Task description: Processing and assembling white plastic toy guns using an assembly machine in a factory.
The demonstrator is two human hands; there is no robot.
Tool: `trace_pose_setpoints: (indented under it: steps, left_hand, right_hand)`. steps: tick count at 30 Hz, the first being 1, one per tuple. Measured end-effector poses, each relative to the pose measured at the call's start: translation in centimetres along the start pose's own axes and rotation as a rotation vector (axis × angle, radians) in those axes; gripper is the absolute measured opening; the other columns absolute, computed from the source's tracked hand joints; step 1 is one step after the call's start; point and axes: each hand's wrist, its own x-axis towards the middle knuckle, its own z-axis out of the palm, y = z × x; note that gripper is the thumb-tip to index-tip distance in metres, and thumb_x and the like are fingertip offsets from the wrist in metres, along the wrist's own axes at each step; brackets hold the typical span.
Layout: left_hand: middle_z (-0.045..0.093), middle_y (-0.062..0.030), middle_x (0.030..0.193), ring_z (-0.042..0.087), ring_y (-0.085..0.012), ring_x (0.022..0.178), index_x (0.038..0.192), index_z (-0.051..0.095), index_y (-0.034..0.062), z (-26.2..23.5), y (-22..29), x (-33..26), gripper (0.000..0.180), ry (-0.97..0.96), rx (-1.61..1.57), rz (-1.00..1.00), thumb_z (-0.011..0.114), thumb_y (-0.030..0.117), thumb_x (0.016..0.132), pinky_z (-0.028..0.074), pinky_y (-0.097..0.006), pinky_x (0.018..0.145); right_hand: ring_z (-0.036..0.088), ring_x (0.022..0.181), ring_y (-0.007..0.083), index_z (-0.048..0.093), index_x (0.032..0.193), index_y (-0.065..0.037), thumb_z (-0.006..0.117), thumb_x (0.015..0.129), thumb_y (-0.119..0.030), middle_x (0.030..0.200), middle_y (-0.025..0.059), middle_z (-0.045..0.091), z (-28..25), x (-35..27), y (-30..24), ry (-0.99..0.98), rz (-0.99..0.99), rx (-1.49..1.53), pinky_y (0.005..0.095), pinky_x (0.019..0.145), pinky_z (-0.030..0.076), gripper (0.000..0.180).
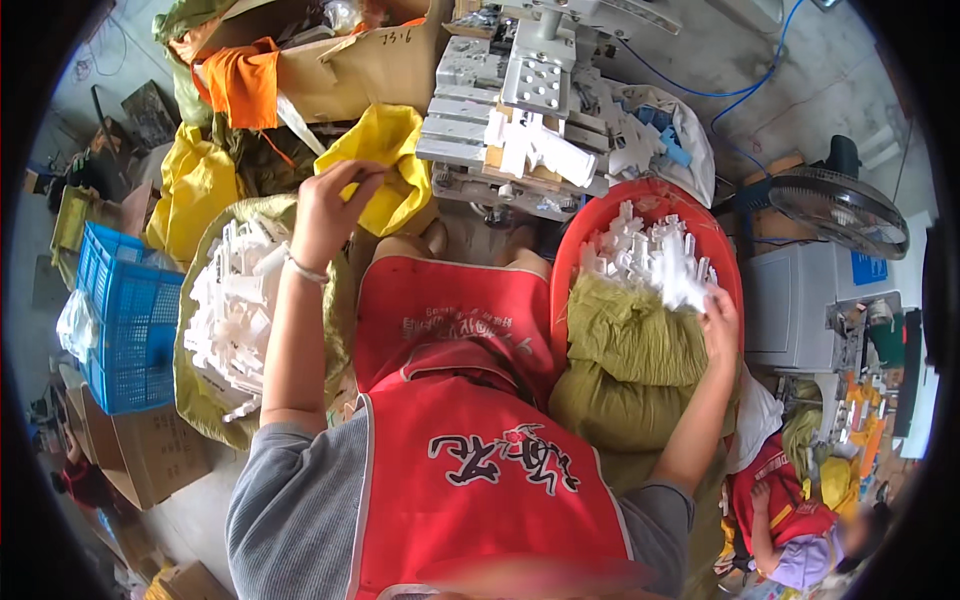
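My left hand (335, 205) is raised beside the yellow sack (385, 165), its fingers curled together in a loose pinch with nothing visible in them. A green woven sack full of white plastic parts (235, 300) stands below and left of it. On the right, my right hand (720, 318) grips a white plastic part (684, 288), smeared by motion, over the red tub (735, 260). More white parts (630, 245) lie heaped in that tub, behind a folded olive woven sack (635, 340). On the machine's wooden-based fixture sits a white gun-shaped plastic piece (550, 150).
Straight ahead stands a metal press-like machine (540, 80). A blue crate (135, 330) and cardboard box (350, 75) are on the left. A black fan (840, 210) stands at right, with blue cable (745, 92) beyond. Another person (790, 520) sits at lower right.
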Motion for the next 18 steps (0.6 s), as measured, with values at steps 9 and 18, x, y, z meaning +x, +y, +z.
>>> trace_pose_setpoints:
  steps: [9,18]
  left_hand:
    - [0.066,-0.0113,0.099,0.065,-0.0228,0.09,0.104,0.061,0.0021,6.6,2.2,8.3,0.029,-0.281,-0.121,0.156,0.07,0.009,0.077,0.05,-0.032,0.08]
    - [0.067,-0.0095,0.09,0.066,-0.0203,0.084,0.102,0.062,0.0025,6.6,-0.2,7.8,0.029,-0.03,-0.246,0.054,0.073,0.007,0.075,0.052,-0.029,0.077]
  right_hand:
    - [0.054,0.099,0.0153,0.047,0.127,0.001,0.053,0.09,0.001,0.119,0.0113,0.055,8.7,0.1,-3.9,-0.173,-0.143,0.473,0.0246,0.074,0.047,0.037]
    - [0.059,0.089,0.015,0.054,0.117,0.001,0.06,0.087,-0.003,0.106,0.0107,0.06,20.9,0.9,-9.3,-0.403,-0.298,0.666,0.024,0.073,0.05,0.031]
